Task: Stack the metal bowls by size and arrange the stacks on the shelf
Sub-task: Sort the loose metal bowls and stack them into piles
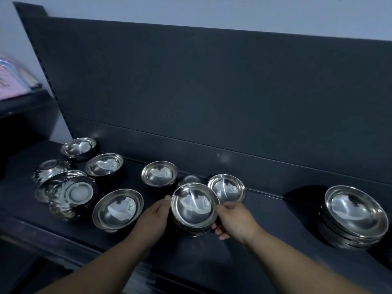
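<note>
Far left, blurred pink things (10,81) are cut off by the frame edge. On the dark shelf (265,240), overturned fluted bowls (72,196) overlap. The left hand (153,217) grasps the middle stack of bowls (194,205), its fingers hidden behind it. The right hand (231,219) curls round the other side. A small bowl (191,179) shows only partly behind. Far right, the big stack (354,211) fades into shadow below.
</note>
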A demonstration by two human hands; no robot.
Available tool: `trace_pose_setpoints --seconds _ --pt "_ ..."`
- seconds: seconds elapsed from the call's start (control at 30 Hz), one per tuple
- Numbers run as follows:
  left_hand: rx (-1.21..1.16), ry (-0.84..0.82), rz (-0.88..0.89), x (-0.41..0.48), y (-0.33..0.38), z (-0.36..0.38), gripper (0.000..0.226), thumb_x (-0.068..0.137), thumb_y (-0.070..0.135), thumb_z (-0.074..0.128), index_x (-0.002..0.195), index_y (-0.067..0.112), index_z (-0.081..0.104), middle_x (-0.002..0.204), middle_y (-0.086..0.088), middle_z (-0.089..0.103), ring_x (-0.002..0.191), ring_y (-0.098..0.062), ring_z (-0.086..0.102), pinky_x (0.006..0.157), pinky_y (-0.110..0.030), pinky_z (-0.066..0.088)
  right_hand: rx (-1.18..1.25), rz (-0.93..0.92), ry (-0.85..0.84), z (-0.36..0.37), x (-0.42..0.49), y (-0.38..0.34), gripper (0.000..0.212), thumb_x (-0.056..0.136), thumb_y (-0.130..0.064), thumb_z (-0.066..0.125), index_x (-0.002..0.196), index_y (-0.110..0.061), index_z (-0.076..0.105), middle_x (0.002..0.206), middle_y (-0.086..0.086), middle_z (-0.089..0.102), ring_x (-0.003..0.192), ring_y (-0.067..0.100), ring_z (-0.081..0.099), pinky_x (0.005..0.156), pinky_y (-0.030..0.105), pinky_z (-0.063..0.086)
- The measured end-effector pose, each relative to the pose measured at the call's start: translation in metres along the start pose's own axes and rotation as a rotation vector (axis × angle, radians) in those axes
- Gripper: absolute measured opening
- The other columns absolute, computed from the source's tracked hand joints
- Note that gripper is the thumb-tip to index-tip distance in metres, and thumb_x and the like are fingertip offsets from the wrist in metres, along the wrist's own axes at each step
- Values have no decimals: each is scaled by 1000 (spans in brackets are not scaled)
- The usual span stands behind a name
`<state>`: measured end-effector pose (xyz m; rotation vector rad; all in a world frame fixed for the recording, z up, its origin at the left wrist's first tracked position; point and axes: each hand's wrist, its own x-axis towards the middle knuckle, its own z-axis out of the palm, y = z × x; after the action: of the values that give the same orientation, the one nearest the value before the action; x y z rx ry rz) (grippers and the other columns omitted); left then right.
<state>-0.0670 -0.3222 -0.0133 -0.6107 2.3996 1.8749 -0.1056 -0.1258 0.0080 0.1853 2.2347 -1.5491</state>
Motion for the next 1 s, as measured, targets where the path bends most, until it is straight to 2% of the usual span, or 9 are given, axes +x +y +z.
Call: trace_pose_setpoints --seconds 0.07,0.13,0.23,0.4,0.5,0.67,0.77,0.9,1.0 --pt "-57 -18 -3 -1 2 2 21 96 51 44 100 42 63 103 20 62 104 -12 60 94 -40 52 7 -5 -15 1 1 1 28 100 -26 46 95 -5 64 64 8 63 50 15 56 49 27 52" --pt "-35 -7 11 -2 3 4 25 94 51 47 111 39 62 107 14 65 95 -10 62 83 -36 56 57 10 7 -2 4 5 38 99 -40 49 94 -6 65 66 9 64 50 15 58 46 26 51" --pt "-47 13 -12 -2 2 4 26 93 45 54 115 35 61 108 8 67 93 -13 65 81 -39 59 165 112 162 -14 14 16 52 94 -53 50 89 -4 64 68 12 65 52 18 59 46 27 49" --pt "-113 -18 -42 -1 4 5 22 93 36 56 114 31 62 109 4 68 97 -16 65 77 -37 59 368 246 205 -32 38 30 38 97 -41 54 101 -3 60 96 20 68 73 27 66 60 34 55" --pt "-137 -34 -54 0 5 7 19 93 34 56 110 32 63 108 3 69 98 -17 66 77 -37 59 480 257 170 -33 53 32 32 98 -25 54 117 1 58 108 22 68 74 26 67 58 31 55" --pt "-188 -62 -83 1 4 9 12 94 30 56 101 34 64 106 3 71 98 -16 66 77 -38 58 575 176 235 -40 50 28 27 98 -12 47 117 3 58 86 18 68 69 24 65 59 29 55" --pt "-213 -87 -105 4 4 13 16 92 31 57 107 33 65 111 2 69 103 -17 65 79 -41 58 630 61 283 -53 39 17 28 94 -13 46 110 4 61 78 16 65 64 23 62 60 32 53" --pt "-241 -160 -135 8 5 25 34 90 38 59 123 29 60 120 0 66 109 -19 63 69 -35 57 517 -50 232 -62 16 -6 19 92 -14 49 97 -2 64 70 12 62 56 18 56 54 30 50" --pt "-307 -241 -172 9 9 34 35 93 42 53 125 27 59 115 0 70 108 -21 64 75 -35 55 350 -62 146 -57 1 -14 18 93 -14 51 82 -6 63 62 10 60 49 16 52 49 29 48"
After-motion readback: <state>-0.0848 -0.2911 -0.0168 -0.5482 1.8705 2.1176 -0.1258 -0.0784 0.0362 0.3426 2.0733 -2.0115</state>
